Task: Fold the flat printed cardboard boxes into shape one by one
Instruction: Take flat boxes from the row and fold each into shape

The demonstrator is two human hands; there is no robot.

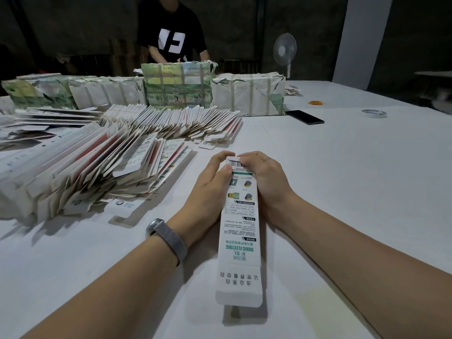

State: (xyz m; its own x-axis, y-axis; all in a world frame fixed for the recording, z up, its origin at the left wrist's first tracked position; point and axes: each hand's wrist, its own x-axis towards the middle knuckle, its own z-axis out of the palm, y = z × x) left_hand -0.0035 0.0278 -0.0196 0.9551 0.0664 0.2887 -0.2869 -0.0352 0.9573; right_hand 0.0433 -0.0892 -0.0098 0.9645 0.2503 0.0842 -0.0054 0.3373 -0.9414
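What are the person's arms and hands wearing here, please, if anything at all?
Both forearms are bare, with no sleeves in view. The left wrist carries a grey mesh band with a rounded silver tracker on it. The left hand and right hand wear no gloves, and no rings show. The right wrist is bare.

Light falls from above onto the broad white table [342,167], which shows bright and even, while the far wall and the upper corners sink into near black. Soft shadows lie under the near forearms and beneath the slumped pile of flat printed cardboard boxes [80,177] at the left. The wide lens bends the table edges and stretches the near forearms. The far white pedestal fan [285,50] and the wrapped paper bundles [248,94] look soft and grainy; the near print reads sharp.
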